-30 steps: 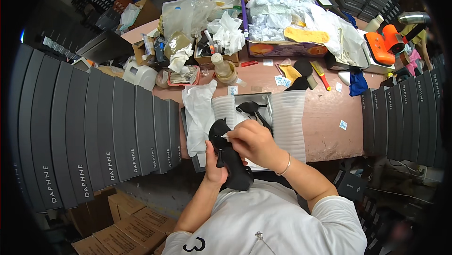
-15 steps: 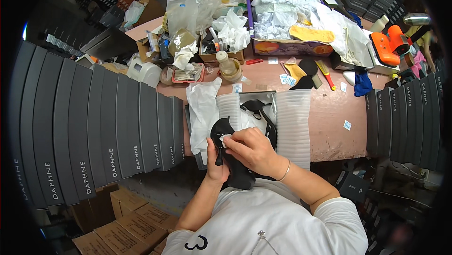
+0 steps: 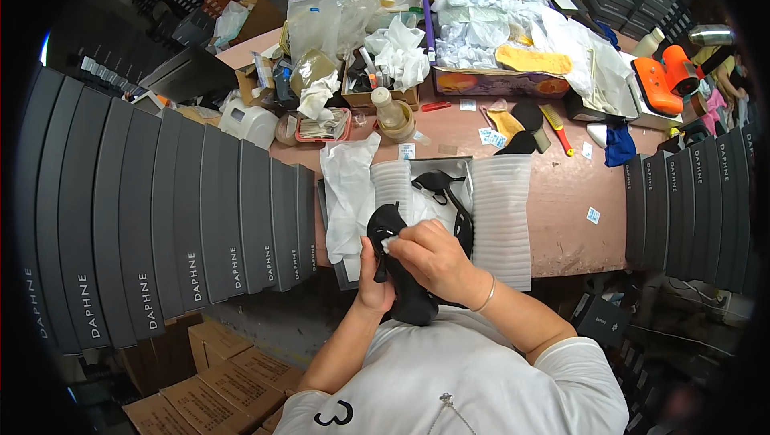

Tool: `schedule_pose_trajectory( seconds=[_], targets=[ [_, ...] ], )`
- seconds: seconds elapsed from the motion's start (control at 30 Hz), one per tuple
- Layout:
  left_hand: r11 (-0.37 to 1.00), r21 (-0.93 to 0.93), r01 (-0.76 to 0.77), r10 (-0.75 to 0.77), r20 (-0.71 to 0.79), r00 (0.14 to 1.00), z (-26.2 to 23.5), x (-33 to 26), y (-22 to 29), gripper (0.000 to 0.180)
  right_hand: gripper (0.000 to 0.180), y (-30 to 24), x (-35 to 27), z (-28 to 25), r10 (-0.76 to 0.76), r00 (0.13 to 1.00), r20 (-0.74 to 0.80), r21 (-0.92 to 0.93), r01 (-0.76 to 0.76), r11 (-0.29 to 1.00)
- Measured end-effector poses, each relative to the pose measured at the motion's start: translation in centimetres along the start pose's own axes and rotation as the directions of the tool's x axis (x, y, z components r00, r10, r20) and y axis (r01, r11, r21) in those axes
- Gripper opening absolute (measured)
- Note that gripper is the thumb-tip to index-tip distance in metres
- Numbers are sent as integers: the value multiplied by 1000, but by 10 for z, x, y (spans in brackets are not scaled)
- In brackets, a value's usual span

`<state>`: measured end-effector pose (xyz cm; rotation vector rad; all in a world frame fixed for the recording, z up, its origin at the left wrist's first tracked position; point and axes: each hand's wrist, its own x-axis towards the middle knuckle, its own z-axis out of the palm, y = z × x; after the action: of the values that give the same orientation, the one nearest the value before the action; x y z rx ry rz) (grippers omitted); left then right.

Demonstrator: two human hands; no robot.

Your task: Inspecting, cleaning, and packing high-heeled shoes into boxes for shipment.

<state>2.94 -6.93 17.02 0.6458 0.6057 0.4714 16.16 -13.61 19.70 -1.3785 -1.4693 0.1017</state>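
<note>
A black shoe (image 3: 411, 300) is held close to my body, over the near edge of the table. My left hand (image 3: 374, 286) grips it from the left side. Pinched in the fingers of my right hand (image 3: 433, 254) is a small white wad (image 3: 388, 244), touching the shoe's upper near a strap or buckle. Beyond my hands, a second black shoe (image 3: 462, 222) with straps lies in an open shoe box (image 3: 459, 165). White foam sheets (image 3: 501, 222) hang over both sides of the box, and white tissue paper (image 3: 346, 186) lies to its left.
Stacked dark grey shoe boxes (image 3: 168, 218) wall the left side, with more boxes (image 3: 694, 202) at right. Along the back sit a carton of white paper (image 3: 497, 80), a glue-like bottle (image 3: 385, 106), a red-yellow brush (image 3: 557, 128) and an orange tool (image 3: 658, 86). Cardboard cartons (image 3: 233, 371) stand lower left.
My right hand has shifted the white wad slightly along the shoe's upper. Both hands and the shoe sit a touch farther right in the picture, and the whole view has moved slightly.
</note>
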Motion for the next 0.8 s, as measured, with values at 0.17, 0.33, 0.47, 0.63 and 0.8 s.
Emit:
schedule_pose_trajectory(
  seconds=[0.17, 0.33, 0.47, 0.63, 0.8],
  targets=[
    [1000, -22, -5, 7, 74, 997, -8, 3, -2, 59, 26, -4, -11, 3, 18, 999, -42, 66, -16, 998],
    [1000, -25, 19, -18, 61, 998, 0, 2, -1, 60, 27, -1, 1, -1, 42, 996, -74, 50, -38, 998],
    [1000, -18, -13, 14, 49, 999, -11, 4, -3, 61, 25, -1, -13, 3, 24, 1000, -17, 60, -23, 998],
    [999, -1, 51, -51, 15, 999, 1, 2, -2, 62, 25, 1, 5, 0, 71, 992, -100, 75, -64, 995],
    [999, 19, 29, -32, 121, 992, 0, -1, 2, 63, 19, -5, 0, -7, 136, 990, 22, 202, -138, 970]
  ],
)
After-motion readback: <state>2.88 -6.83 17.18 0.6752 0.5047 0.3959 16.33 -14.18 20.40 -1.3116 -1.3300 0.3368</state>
